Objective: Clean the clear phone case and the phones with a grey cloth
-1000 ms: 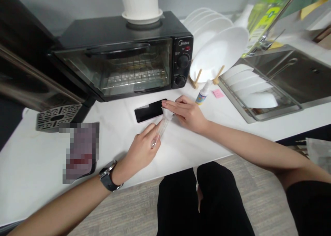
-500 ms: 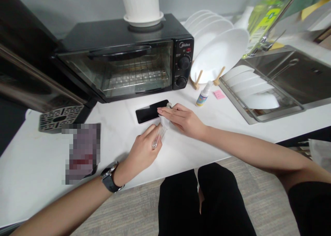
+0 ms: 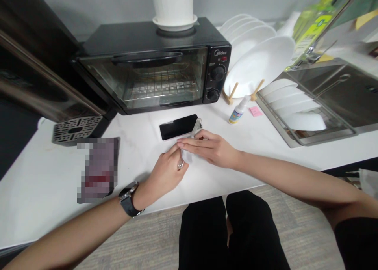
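Observation:
My left hand (image 3: pixel 169 168), with a watch (image 3: pixel 129 199) on its wrist, is closed around the near end of a narrow clear plastic piece, which looks like a transparent phone case (image 3: pixel 197 125). The far corner of the case sticks out beyond my fingers. My right hand (image 3: pixel 215 149) presses a white wipe (image 3: pixel 188 155) against the case, its fingers close together and touching my left hand. Most of the case is hidden under both hands. Just behind them a black phone (image 3: pixel 177 127) lies face up on the white counter (image 3: pixel 141 144).
A toaster oven (image 3: pixel 153 73) stands behind the phone. To the right are a small spray bottle (image 3: pixel 238 110), a pink sticky note (image 3: pixel 255 111), a rack of white plates (image 3: pixel 260 65) and a sink (image 3: pixel 348 92). At left are a drip tray (image 3: pixel 77 129) and a blurred-out flat item (image 3: pixel 100 167).
My right hand with the wipe has slid down along the case toward my left hand, uncovering more of the far corner. The view has shifted slightly.

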A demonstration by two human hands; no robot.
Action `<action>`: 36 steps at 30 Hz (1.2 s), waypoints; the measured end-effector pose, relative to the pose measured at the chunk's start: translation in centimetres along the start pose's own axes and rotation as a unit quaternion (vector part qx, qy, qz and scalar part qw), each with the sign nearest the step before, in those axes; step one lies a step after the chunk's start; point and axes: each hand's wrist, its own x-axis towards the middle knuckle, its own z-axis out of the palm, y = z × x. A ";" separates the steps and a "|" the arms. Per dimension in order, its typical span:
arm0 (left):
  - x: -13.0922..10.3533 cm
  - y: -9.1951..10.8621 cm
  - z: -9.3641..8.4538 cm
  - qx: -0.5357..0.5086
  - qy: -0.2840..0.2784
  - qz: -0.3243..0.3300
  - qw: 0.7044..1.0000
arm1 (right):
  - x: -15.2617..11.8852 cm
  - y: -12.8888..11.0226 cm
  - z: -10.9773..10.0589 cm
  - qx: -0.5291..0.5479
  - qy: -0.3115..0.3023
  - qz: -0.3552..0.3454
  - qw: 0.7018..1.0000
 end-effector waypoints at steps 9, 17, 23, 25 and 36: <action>0.0 -0.3 0.1 -0.032 -0.035 0.029 0.998 | 0.5 -1.2 0.0 -0.033 -0.009 -0.073 0.997; -0.7 -0.8 0.4 -0.087 -0.083 0.009 0.993 | 0.8 -2.0 -0.7 -0.087 -0.053 -0.113 0.988; -0.5 -0.4 0.1 -0.042 -0.062 0.015 0.997 | 0.0 -0.7 -0.8 -0.034 -0.035 -0.085 0.995; -0.3 0.0 -0.1 -0.028 -0.040 -0.002 0.999 | -0.3 0.1 -0.8 -0.009 -0.014 -0.061 0.998; -0.1 0.5 -0.7 -0.018 -0.047 -0.016 0.999 | -1.2 4.0 -1.0 -0.078 0.035 0.147 0.985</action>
